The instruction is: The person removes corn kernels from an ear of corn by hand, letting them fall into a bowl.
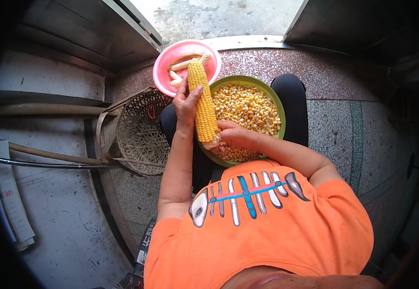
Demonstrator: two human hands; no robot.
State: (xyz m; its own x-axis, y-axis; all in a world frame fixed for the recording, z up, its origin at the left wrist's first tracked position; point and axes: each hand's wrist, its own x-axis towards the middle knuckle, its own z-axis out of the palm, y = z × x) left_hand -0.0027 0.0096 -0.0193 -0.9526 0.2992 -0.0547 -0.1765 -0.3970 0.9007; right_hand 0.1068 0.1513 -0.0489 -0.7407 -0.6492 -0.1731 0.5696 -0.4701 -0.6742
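A long ear of yellow corn [201, 104] slants over the left rim of a green basin [282, 121], its lower end pale and bare of kernels. My left hand [186, 104] grips the ear along its left side, with the thumb across the front. At the ear's lower end my right hand [235, 134] has its fingers against the bare tip, and some of them are hidden. Loose yellow and white corn kernels [247, 104] fill much of the basin, which rests on my lap between my knees.
A pink basin [157, 74] with several stripped corncobs [181, 65] stands beyond my left hand. Left of my knee sits a woven bamboo basket [142, 144] with a tall handle. Metal door panels [90, 32] flank the doorway ahead. A wooden pole [50, 109] lies along the left wall.
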